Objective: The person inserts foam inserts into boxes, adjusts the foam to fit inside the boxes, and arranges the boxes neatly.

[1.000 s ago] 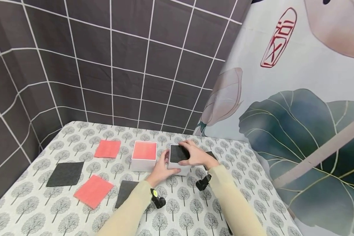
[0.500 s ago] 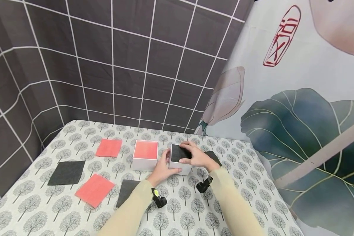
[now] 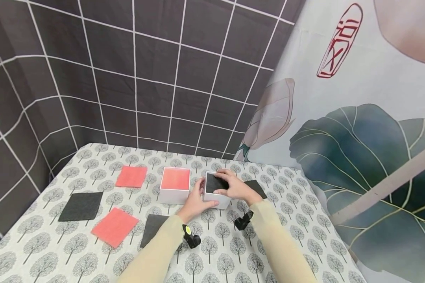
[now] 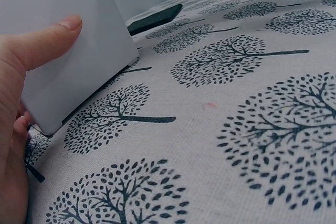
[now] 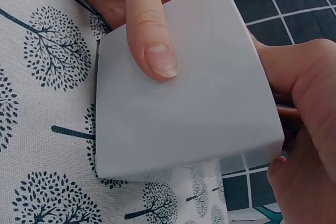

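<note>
A white square box (image 3: 224, 201) stands on the cloth with a black felt square (image 3: 213, 181) lying inside it, just below the rim. My left hand (image 3: 194, 202) grips the box at its left side; the thumb lies on the front wall, and the other fingers go round the side. Over the box's top, my right hand (image 3: 234, 188) presses on the black square with its thumb and fingers spread across it. In the right wrist view the right thumb reaches behind the rim, so its tip is hidden. To the left stands a second white box (image 3: 171, 197) with a red felt square (image 3: 176, 179) in it.
Two loose red squares (image 3: 131, 176) (image 3: 115, 227) and a black square (image 3: 80, 206) lie at the left. Another black square (image 3: 152, 228) is partly under the left forearm, and one more (image 3: 255, 188) lies behind the right wrist. A dark grid curtain (image 3: 156, 98) hangs behind.
The black square sits slightly lower in the box, with more of the inner rim showing. Both hands stay on the same box; the head view shifts a little.
</note>
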A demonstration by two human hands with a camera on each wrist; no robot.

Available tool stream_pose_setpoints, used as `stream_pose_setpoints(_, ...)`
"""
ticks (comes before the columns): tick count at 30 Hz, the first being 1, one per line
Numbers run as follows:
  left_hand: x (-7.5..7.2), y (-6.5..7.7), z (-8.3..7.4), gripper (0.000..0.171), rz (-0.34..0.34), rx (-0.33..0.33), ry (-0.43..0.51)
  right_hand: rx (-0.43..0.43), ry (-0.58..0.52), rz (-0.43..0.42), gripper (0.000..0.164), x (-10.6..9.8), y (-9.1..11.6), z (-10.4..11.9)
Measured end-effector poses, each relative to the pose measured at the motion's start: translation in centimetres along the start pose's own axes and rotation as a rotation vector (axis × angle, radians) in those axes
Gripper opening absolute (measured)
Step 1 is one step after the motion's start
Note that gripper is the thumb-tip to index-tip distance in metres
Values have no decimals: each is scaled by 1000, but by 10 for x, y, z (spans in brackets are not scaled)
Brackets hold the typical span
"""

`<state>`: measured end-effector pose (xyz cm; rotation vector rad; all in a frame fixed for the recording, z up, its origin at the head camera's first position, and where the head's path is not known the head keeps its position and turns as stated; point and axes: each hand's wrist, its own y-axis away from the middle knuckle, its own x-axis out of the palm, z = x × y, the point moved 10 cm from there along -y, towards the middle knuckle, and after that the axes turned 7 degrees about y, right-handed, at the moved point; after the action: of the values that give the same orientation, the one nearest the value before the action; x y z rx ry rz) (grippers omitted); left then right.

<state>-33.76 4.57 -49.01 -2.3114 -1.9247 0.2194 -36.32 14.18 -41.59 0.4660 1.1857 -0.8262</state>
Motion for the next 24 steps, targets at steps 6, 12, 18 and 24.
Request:
stream_pose_setpoints(6, -2, -5, 10, 107, -18, 3, -15, -2, 29, 22, 63, 0, -3, 3)
stream_pose_setpoints(12, -1, -5, 8, 107, -8, 3, 1, 5, 2, 3, 63, -8, 1, 5)
stream_pose_setpoints(18, -1, -4, 10, 107, -12, -3, 30, 84, -58, -52, 62, -18, 13, -5)
stream_pose_setpoints(24, 1, -4, 12, 109, -10, -29, 50, 125, -56, -87, 64, -27, 29, -13)
